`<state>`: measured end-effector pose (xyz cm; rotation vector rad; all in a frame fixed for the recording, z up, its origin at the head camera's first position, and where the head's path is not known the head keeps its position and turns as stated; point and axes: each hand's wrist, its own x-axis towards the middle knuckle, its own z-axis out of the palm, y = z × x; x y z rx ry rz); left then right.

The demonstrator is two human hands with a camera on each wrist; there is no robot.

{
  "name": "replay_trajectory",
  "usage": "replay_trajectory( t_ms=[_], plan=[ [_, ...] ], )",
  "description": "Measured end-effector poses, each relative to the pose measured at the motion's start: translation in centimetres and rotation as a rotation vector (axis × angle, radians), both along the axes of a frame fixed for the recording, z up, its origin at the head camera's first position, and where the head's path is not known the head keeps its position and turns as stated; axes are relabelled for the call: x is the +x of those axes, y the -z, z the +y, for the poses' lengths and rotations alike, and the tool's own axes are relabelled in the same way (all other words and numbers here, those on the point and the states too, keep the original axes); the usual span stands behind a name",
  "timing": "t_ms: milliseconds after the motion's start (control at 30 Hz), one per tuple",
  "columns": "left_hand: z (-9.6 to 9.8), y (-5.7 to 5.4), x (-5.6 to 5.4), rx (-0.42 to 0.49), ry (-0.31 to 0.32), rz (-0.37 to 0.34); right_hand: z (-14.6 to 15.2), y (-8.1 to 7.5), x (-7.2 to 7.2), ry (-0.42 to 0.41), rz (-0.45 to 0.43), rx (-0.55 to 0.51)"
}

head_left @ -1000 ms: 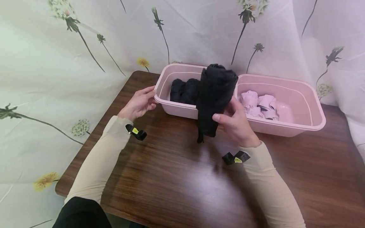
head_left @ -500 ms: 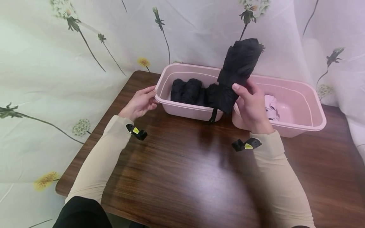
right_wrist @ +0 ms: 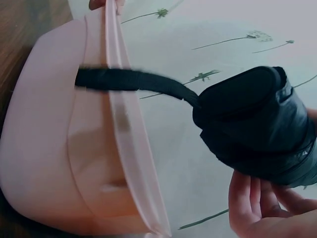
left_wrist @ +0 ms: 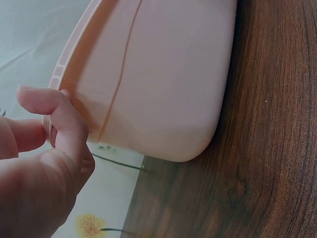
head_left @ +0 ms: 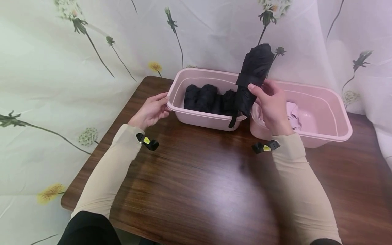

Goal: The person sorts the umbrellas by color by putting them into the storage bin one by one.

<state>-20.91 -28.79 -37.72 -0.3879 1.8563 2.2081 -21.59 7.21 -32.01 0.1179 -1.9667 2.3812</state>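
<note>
My right hand point(head_left: 271, 107) grips a black folding umbrella point(head_left: 253, 76) and holds it tilted over the right end of the left pink tub point(head_left: 202, 119). Its wrist strap point(right_wrist: 129, 79) dangles past the tub's rim in the right wrist view. Several black rolled bundles point(head_left: 207, 98), resembling the held umbrella, lie in that tub. At the tub's left end my left hand point(head_left: 152, 109) pinches the rim point(left_wrist: 58, 74) between thumb and fingers. Lilac folded bundles point(head_left: 293, 114) lie in the right pink tub point(head_left: 315, 140), partly hidden behind my right hand.
Both tubs stand side by side along the back of a dark wooden table point(head_left: 183, 177). A white cloth with dandelion print point(head_left: 122, 27) hangs right behind them. The table's left edge runs beneath my left forearm.
My right hand has carried the umbrella up and to the right, then turned it slightly. More black bundles show in the left tub, fewer lilac ones. The left hand stays on the rim.
</note>
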Motion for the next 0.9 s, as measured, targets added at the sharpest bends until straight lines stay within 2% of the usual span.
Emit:
replay_trajectory(
  t_ms=[133, 367, 667, 900],
  plan=[
    [0.1, 0.0, -0.1, 0.006, 0.001, 0.009, -0.1, 0.2, -0.5, 0.042, -0.015, 0.13],
    [0.1, 0.0, -0.2, 0.014, 0.005, 0.011, -0.6, 0.3, -1.0, 0.123, -0.017, 0.421],
    [0.1, 0.0, 0.1, 0.014, 0.024, 0.033, -1.0, 1.1, -1.8, 0.193, -0.029, 0.564],
    [0.0, 0.0, 0.1, 0.01, 0.009, 0.016, -0.6, 1.6, -1.7, 0.171, -0.032, 0.582]
  ],
)
